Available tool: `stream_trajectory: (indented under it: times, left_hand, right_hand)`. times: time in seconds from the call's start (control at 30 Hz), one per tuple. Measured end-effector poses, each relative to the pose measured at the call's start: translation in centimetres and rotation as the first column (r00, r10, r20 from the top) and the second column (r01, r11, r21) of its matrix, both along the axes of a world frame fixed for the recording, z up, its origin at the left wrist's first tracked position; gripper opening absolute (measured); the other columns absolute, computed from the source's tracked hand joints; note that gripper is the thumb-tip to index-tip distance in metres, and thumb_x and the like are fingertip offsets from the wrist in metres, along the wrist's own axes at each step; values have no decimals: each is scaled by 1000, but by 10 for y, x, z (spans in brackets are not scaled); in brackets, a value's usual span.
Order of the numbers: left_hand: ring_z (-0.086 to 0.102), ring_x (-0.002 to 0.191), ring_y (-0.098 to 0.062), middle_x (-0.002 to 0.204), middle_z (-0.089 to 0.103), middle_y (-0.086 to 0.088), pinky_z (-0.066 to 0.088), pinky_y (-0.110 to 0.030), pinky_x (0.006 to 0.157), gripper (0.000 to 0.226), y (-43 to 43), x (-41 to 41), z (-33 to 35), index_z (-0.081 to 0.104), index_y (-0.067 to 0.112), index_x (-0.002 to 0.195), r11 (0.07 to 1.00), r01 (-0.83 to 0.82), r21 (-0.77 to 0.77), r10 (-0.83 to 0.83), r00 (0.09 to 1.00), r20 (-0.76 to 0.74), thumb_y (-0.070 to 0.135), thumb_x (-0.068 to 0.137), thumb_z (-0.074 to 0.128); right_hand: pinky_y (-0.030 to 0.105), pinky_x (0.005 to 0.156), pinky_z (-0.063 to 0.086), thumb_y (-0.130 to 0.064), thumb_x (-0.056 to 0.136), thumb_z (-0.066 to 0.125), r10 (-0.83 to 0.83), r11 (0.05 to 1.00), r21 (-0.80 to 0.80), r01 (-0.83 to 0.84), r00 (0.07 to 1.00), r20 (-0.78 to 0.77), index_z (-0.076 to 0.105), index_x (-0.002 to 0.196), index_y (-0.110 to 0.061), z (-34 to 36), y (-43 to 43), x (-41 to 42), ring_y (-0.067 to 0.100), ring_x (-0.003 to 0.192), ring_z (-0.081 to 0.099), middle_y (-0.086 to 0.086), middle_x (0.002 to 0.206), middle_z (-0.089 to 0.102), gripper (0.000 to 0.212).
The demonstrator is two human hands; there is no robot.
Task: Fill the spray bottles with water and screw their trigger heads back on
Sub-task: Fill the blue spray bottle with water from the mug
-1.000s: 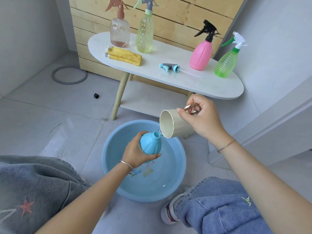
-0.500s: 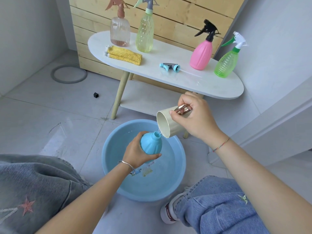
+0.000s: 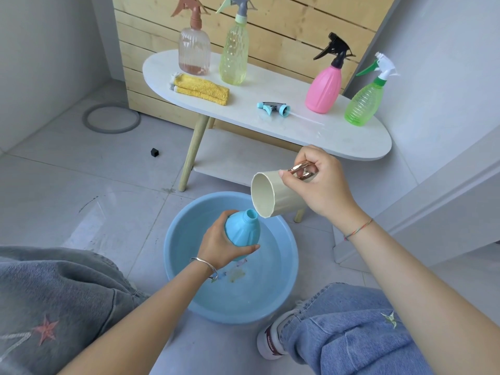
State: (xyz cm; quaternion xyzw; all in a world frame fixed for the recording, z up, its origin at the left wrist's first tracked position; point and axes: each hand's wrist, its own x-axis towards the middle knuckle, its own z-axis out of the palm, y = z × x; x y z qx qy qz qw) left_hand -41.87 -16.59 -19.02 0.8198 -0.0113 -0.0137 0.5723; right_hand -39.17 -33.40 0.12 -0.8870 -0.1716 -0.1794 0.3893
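1. The left hand [image 3: 216,249] is wrapped tight around the blue bottle [image 3: 241,231] — over the blue tub [image 3: 186,234].
2. The right hand [image 3: 318,182] grips the tipped cream cup [image 3: 270,196] by its handle, lip just beside the bottle's open neck.
3. The bottle's blue trigger head [image 3: 273,108] lies on the table [image 3: 351,142], near its front edge.

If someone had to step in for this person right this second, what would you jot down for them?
Left hand: fingers wrapped around the open blue bottle, held over the blue basin.
Right hand: holds the cream cup by its shiny handle, tipped with its rim at the bottle's mouth.
On the white table: the blue trigger head, lying loose; four other bottles stand with heads on.
Done: hard to say how full the blue bottle is.
Left: finish pouring, then screw the blue trigger head back on.
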Motion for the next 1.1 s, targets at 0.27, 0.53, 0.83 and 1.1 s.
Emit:
stream_trajectory:
  times: [0.27,0.53,0.83,1.1]
  left_hand:
    - [58,97,-4,104,58,21,55,-32,82,79,-1,0,2,46,39,116,1000,-8,-9,8,1000,-2,49,51,89]
    - [59,96,-7,105,59,18,55,-26,76,79,-2,0,4,46,38,116,1000,-4,-5,4,1000,-7,49,51,89]
    - [59,95,-5,104,59,18,55,-31,79,79,-2,0,5,46,37,116,1000,-12,-6,12,1000,2,50,51,88]
    - [59,99,-8,106,60,15,53,-28,82,81,0,-2,2,47,37,118,998,-42,-48,42,999,-7,47,50,90]
  right_hand:
    - [19,59,28,-16,71,70,57,995,-79,-54,998,36,42,61,-11,1,1,0,8,63,36,-6,63,38,30]
    - [20,62,27,-15,74,72,186,951,-274,-142,972,143,43,65,-10,2,9,-3,14,67,28,-7,65,34,30]
    - [23,63,27,-16,74,71,258,922,-339,-189,951,172,43,67,-15,2,16,-6,14,70,31,-6,67,39,28]
    - [27,61,32,-17,75,70,44,997,-77,-32,985,164,45,64,-11,-8,6,5,15,65,39,-3,64,43,28]
